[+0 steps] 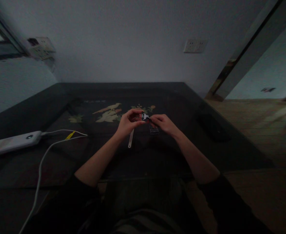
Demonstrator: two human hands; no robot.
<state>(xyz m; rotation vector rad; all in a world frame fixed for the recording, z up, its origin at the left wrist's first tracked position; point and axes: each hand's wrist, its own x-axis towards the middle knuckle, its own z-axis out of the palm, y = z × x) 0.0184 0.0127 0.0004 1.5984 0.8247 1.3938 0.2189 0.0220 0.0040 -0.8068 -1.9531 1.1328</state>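
My left hand (129, 122) is closed on one side of a small silver-and-black metal piece (145, 116), held between thumb and fingers above the table. My right hand (164, 123) pinches the thin dark end of this same piece from the other side. Its exact kind is too small and dim to tell. Below my left hand, a narrow pale strip with a hole at its end (130, 139) lies on the table, its far end hidden by the hand. Just under my right hand sits a small clear case with a grid-like look (154, 130).
The dark glossy table (143, 162) bears a bird-and-flower picture (108, 113). A white power bank (16, 143) lies at left, its white cable (42, 162) running off the near edge. A black oblong object (213, 128) rests at right. Wall sockets (195, 45) are behind.
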